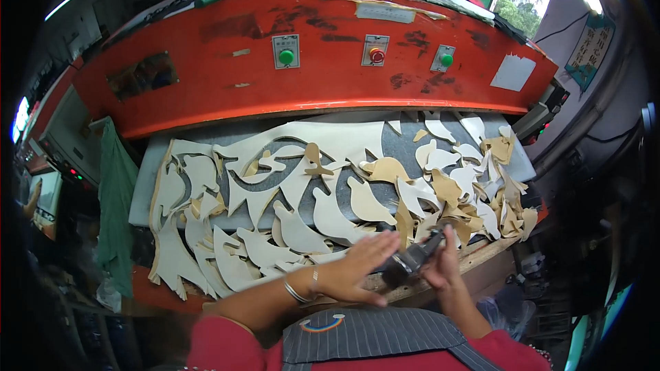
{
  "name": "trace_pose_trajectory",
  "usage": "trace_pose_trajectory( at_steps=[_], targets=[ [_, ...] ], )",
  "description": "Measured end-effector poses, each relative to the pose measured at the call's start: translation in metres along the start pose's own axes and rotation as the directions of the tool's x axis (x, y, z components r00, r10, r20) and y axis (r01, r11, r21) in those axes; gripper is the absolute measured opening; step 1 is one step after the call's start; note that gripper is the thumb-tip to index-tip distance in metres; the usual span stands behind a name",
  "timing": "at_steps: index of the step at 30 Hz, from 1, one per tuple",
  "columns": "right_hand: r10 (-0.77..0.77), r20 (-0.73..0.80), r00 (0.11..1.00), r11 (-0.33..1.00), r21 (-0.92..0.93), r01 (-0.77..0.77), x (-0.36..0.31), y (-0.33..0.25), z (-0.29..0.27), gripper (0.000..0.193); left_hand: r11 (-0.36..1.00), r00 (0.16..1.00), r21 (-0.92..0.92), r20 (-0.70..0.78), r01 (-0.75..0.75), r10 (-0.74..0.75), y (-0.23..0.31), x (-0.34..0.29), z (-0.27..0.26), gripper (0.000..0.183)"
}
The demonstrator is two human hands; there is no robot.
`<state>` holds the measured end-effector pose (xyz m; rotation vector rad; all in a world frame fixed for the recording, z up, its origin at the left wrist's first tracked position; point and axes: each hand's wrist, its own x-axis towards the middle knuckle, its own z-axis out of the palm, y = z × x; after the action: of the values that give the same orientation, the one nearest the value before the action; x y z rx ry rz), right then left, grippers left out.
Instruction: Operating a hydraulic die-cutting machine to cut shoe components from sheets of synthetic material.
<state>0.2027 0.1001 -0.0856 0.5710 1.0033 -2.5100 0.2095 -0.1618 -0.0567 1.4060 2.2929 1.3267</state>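
My right hand is closed around one side of a dark metal cutting die, held in front of the bed's near edge. Motion blurs the die, so its outline is hard to make out. To its left, my left hand has its fingers stretched out beside the die; whether they touch it I cannot tell. Past both hands lies a cream-white leather sheet with curved holes cut in it. Several curved white cut pieces lie on the grey bed, and tan-backed scraps pile up on the right.
A red press beam spans the back above the bed, carrying a green button, a red button and another green button. Green cloth hangs at the left. A wooden ledge runs along the bed's front.
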Motion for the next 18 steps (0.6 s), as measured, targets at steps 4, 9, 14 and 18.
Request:
trace_pose_trajectory(
  at_steps=[4,9,14,18],
  targets=[
    [0.281,0.097,0.955,0.959,-0.008,-0.282,0.010,0.024,-0.004,0.070,0.810,0.973,-0.564,-0.049,0.161,-0.227,0.018,0.015,0.045,0.081],
    [0.415,0.224,0.882,0.187,-0.970,0.159,0.005,-0.029,-0.035,0.056,0.409,0.857,-0.912,-0.227,-0.021,-0.464,0.028,0.017,0.071,0.046],
    [0.008,0.865,0.502,0.038,-0.502,0.864,0.003,-0.036,0.000,0.084,0.235,0.707,-0.972,-0.163,0.005,-0.688,0.050,0.036,0.097,0.042],
    [0.213,0.874,0.437,0.396,-0.487,0.779,0.026,-0.035,0.007,0.093,0.487,0.583,-0.831,-0.262,0.269,-0.769,0.080,0.047,0.100,0.054]
  ],
)
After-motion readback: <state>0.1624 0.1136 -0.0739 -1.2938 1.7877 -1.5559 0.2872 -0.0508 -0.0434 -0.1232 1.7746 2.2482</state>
